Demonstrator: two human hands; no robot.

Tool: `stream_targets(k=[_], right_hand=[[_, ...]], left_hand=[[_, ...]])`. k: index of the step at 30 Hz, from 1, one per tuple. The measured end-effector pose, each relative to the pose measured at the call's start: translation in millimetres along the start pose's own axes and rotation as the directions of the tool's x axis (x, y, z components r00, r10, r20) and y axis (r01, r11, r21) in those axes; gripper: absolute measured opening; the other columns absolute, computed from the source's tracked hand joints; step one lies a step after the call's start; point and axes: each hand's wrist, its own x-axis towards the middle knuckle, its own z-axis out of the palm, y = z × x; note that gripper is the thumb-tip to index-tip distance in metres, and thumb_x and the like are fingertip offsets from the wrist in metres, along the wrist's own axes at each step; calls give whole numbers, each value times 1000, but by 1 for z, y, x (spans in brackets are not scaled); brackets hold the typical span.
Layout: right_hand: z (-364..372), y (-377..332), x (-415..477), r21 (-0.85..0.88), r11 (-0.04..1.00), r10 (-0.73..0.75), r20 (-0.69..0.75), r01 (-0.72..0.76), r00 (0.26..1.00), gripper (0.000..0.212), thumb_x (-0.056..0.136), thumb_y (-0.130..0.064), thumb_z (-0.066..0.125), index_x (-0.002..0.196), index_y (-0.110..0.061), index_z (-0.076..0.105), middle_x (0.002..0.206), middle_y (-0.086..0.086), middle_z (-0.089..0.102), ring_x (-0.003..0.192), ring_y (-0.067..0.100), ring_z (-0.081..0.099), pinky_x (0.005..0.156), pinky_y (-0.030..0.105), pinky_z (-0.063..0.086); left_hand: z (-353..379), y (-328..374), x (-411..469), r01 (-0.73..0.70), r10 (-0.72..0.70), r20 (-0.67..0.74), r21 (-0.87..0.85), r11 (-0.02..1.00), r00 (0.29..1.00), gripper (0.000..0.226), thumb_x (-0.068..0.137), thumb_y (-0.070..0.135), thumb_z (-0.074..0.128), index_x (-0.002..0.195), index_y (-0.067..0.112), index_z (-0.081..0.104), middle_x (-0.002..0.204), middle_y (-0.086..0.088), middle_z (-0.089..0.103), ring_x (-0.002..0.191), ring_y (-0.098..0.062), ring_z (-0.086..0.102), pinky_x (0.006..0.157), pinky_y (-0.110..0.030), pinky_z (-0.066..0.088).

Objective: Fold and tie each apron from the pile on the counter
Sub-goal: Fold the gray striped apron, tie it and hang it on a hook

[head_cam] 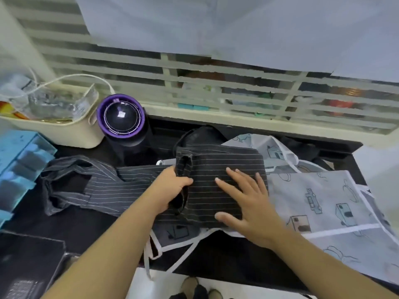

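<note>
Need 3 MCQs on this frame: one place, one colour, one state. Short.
1. The folded striped apron lies: A on the printed apron; B in a basket; C on a blue tray.
2. The black cylinder's rim is: A red; B purple; C green.
3. The right hand is: A gripping a strap; B flat on the folded striped apron; C off the counter.
Answers: 1 A, printed cloth shows beneath it; 2 B, purple ring round its top; 3 B, fingers spread straight on the cloth.
</note>
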Motion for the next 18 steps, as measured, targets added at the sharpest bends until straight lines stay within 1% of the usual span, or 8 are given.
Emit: stream_targets(k=[2,3,5,8,10,12,14,18], right_hand=[[7,15,4,28,983,183,-139,-181,973,74,85,-76,27,145,-34,35,157,-2,22,144,20,16,118,49,10],[12,20,7,61,960,278,-146,-272,949,69,88,-66,41,146,-29,36,156,2,24,143,22,20,118,47,16],[18,26,10,301,862,450,-82,-408,889,66,88,-40,62,145,-25,33,150,3,32,135,21,31,112,39,29],[13,22,13,717,491,616,115,-495,779,57,86,-25,69,136,-23,41,126,0,50,102,8,56,81,23,47],[13,26,16,766,298,578,330,-570,746,45,84,-25,71,124,-19,52,115,2,64,96,15,65,81,33,55],[12,30,20,711,302,530,428,-635,732,35,83,-21,72,116,-18,60,107,3,71,97,23,68,92,45,53],[3,30,24,697,324,537,421,-640,731,26,83,-17,72,109,-18,64,100,4,73,93,24,70,93,46,52],[-25,43,25,684,378,559,368,-624,743,18,86,-15,68,104,-18,66,92,4,75,85,25,72,88,45,54]], left_hand=[[-19,-13,2,44,-42,-35,63,997,998,16,90,3,59,100,15,65,99,-11,71,96,-31,66,92,-45,51],[-24,-20,2,57,-52,-46,116,992,998,16,90,6,60,101,17,65,101,-9,70,97,-29,66,94,-44,50],[-24,-33,3,81,-73,-52,165,983,996,22,88,14,64,110,20,63,108,-5,69,97,-23,65,95,-43,50],[-20,-41,3,86,-84,-41,63,994,996,51,84,27,72,129,20,50,122,4,61,104,-15,60,97,-34,47],[-14,-42,2,35,-29,-37,174,984,999,71,84,25,72,143,20,33,131,3,52,109,-12,51,93,-25,40],[-11,-45,4,-18,49,-83,341,940,995,77,88,13,65,150,19,19,142,-2,45,117,-17,49,87,-20,36],[-10,-50,7,-65,132,-159,368,928,978,78,91,5,56,152,22,12,145,-7,44,120,-20,49,84,-21,38],[9,-55,7,-135,233,-205,400,906,951,75,96,9,52,154,25,6,140,-8,48,117,-16,51,86,-20,37]])
